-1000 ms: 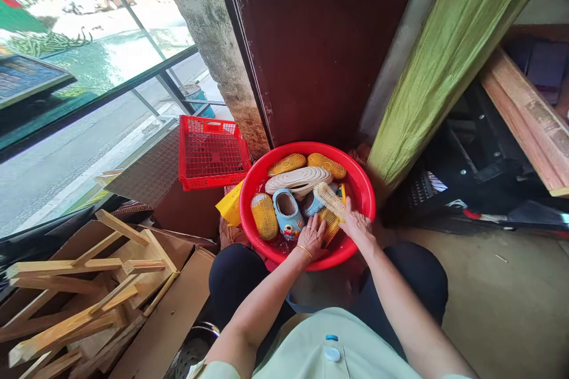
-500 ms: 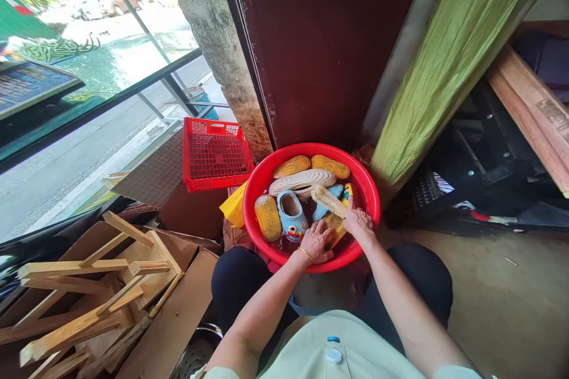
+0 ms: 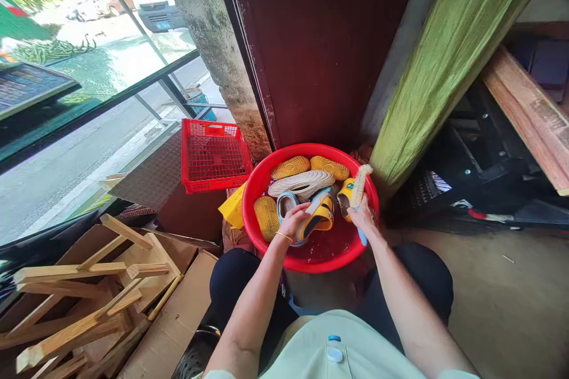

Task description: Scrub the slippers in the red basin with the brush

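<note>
Moved since earlier frame: white van (image 3: 156, 3) now outside, far left; left hand (image 3: 293, 222) shifted left, holding yellow clog (image 3: 326, 213) tilted in red basin (image 3: 311, 265); brush (image 3: 361, 182) swung to basin's right side, gripped in right hand (image 3: 366, 219). Around: wooden stool (image 3: 71, 272) near left, red crate (image 3: 217, 182), dark door (image 3: 320, 53) behind basin, green curtain (image 3: 422, 89), concrete floor (image 3: 498, 302) right.

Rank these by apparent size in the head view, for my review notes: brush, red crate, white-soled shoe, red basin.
1. Red basin
2. Red crate
3. White-soled shoe
4. Brush: nearly as long as the shoe but narrower, and partly covered by the right hand.
</note>
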`<state>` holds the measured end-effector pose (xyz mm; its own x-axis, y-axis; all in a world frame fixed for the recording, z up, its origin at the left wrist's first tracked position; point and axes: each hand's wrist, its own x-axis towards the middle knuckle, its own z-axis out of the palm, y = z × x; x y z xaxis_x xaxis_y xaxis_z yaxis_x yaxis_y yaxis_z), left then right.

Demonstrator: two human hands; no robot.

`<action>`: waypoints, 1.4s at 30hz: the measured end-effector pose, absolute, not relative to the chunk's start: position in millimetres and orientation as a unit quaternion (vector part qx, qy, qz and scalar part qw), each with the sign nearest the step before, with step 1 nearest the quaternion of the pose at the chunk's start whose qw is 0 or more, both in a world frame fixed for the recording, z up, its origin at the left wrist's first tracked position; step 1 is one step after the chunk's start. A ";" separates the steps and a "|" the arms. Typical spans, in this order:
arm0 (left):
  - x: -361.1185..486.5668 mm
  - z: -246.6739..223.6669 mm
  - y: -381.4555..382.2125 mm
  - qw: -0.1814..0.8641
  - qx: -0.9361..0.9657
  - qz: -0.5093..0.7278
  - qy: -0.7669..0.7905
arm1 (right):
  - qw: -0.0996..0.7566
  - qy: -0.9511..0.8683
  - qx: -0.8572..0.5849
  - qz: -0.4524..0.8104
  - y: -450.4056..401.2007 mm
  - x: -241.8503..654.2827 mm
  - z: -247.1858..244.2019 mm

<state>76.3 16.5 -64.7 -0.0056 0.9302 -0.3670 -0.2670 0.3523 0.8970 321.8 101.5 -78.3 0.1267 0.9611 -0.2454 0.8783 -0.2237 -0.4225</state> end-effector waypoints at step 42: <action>123.6 -106.5 2.1 0.625 0.321 0.449 0.552 | 0.049 -0.701 -0.689 0.179 74.8 317.1 -80.7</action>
<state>123.6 2.1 -106.5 -0.0138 0.9157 -0.4016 -0.2071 0.3903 0.8971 317.1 74.8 -80.7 -0.0460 0.9830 -0.1775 0.9481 -0.0130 -0.3176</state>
